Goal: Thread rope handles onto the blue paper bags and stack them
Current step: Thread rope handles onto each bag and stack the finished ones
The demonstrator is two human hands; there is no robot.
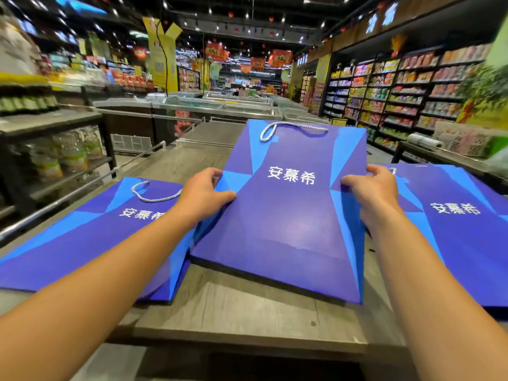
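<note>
Head view: supermarket aisle, stocked shelves (398, 86) and chest freezers (220, 105) beyond a grey wooden table (247, 312). Centre bag (286, 215), blue paper, held flat and slightly raised over the table, mouth pointing away. White rope handle (288, 129) already threaded at its far edge; second handle, if any, hidden beneath. Left hand (203, 196) gripping the bag's left gusset, fingers curled over the edge, thumb on the front face. Right hand (371, 188) pinching the right gusset likewise. Left of the centre bag, touching its lower corner: a flat pile of finished bags (82, 243), rope loop (154, 192) showing on top. Right of the centre bag: a second flat pile (453, 229); handles there mostly hidden behind the right hand. Step judged in hand: moving a threaded bag toward a stack. Next move calls for squaring its edges over one pile and lowering it flat with the handle tucked. All bags collapsed; contents none visible.
</note>
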